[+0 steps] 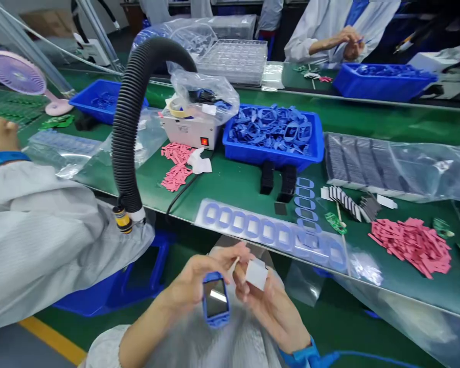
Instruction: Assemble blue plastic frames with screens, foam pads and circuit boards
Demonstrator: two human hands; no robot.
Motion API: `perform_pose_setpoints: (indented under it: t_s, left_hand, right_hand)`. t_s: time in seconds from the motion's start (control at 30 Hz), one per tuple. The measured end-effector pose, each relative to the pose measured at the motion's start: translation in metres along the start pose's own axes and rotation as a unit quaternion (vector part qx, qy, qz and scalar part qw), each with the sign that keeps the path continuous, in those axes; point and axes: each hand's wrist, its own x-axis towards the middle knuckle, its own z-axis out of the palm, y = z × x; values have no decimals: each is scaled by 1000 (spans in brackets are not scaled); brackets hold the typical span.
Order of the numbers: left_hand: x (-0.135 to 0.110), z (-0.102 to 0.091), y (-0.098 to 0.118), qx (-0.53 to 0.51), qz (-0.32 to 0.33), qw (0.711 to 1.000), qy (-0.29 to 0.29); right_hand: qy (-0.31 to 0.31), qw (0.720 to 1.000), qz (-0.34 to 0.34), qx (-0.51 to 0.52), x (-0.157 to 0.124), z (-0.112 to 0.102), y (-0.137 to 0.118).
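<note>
Low in front of the bench, my left hand (pixel 189 281) grips a blue plastic watch case (pixel 216 321) with a dark glossy screen facing up. Close beside it, my right hand (pixel 278 309), with a blue band at the wrist, pinches a small white square piece (pixel 256 274). The fingertips of both hands come close together above the case; whether they touch is hard to see. Just beyond them, a translucent tray (pixel 260 232) holding a row of bluish oval frames lies along the bench edge.
A blue bin (pixel 272 153) of blue plastic frames stands behind the tray. Pink strips (pixel 414 245) lie heaped at right, near stacked grey-and-white pieces (pixel 368 158) under plastic. A black ribbed hose (pixel 122 122) arches at left. A co-worker's sleeve (pixel 38 225) reaches in from the left.
</note>
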Motion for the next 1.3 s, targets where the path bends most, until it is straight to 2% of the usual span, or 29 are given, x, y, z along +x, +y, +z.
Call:
perform_pose_setpoints:
  t_s: [0.1, 0.17, 0.3, 0.4, 0.47, 0.57, 0.7, 0.8, 0.9, 1.0, 1.1, 1.17, 1.3]
  left_hand:
    - [-26, -24, 17, 25, 91, 995, -18]
    - [-46, -39, 24, -1, 67, 998, -14]
    - [-80, -66, 30, -43, -42, 998, -20]
    - [-97, -86, 34, -33, -55, 998, 17]
    - [-105, -102, 38, -31, -50, 997, 58]
    - [-117, -130, 46, -36, -30, 990, 135]
    - [-123, -162, 53, -52, 7, 973, 225]
    - [-113, -179, 54, -60, 30, 962, 265]
    - [-88, -192, 50, -65, 57, 954, 288]
    - [-60, -198, 40, -66, 64, 953, 289]
    - [-48, -197, 29, -55, 36, 959, 276]
    - [-55, -194, 25, -46, 14, 962, 268]
    - [-92, -191, 26, -38, -33, 966, 255]
  right_hand:
    - [-10, 999, 30, 12, 32, 8, 28]
    - [-24, 997, 66, 15, 60, 18, 55]
    - [-93, 984, 147, 43, 117, 44, 111]
    - [-138, 971, 183, 73, 146, 62, 143]
    - [-163, 963, 197, 89, 156, 71, 155]
    - [-188, 954, 210, 105, 160, 77, 164]
    - [-188, 950, 225, 106, 156, 70, 167]
    - [-184, 950, 235, 93, 150, 56, 171]
    - [-165, 954, 236, 79, 142, 38, 178]
    - [-132, 962, 226, 73, 137, 23, 186]
    - [-113, 967, 217, 72, 138, 15, 189]
    - [-109, 969, 211, 75, 142, 16, 187]
    - [-110, 969, 200, 89, 152, 32, 178]
